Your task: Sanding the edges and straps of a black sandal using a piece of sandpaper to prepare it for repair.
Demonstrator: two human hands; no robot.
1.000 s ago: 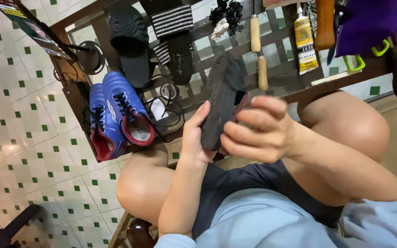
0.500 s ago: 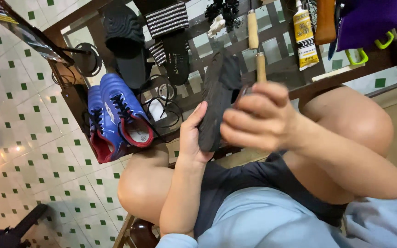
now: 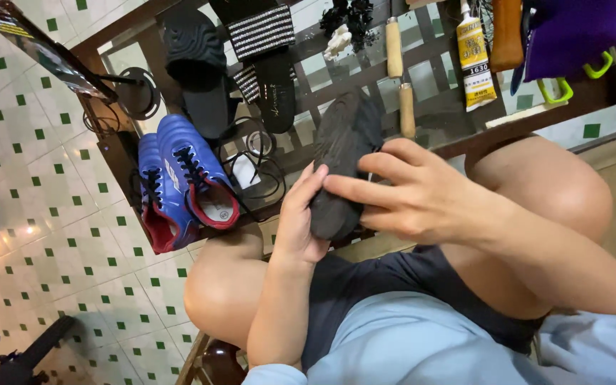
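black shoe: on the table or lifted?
Lifted: the black shoe is gripped between the left hand and right hand, above the glass table.

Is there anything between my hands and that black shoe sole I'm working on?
Nothing visible. The black rubber shoe sole is already in both hands: the left hand presses against its near side, and the right hand lies across its front. The blue lace-up football boots sit apart on the glass-topped wooden table.
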